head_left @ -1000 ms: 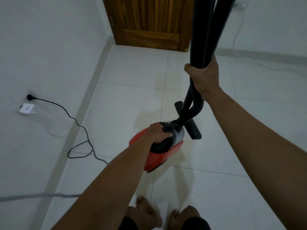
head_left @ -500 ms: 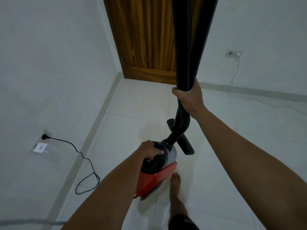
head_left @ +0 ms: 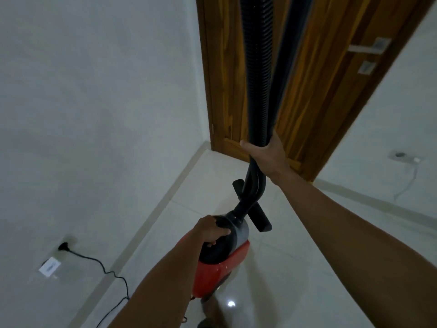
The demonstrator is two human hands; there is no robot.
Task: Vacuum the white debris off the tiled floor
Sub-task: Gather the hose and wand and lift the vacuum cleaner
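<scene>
Now | left hand (head_left: 209, 233) grips red vacuum body (head_left: 212, 275) | right hand (head_left: 267, 153) grips black hose (head_left: 257, 79)

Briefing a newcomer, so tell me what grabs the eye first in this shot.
The red vacuum cleaner at lower centre, the left hand gripping its black top. Above it, the right hand holds the black hose rising out of frame before the wooden door. At lower left, a black cord is plugged into the white wall.

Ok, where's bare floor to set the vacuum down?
Bare tiled floor lies ahead, between the nozzle and the wooden door; also right of the vacuum. Crowded by the left wall, where the power cord trails.
</scene>
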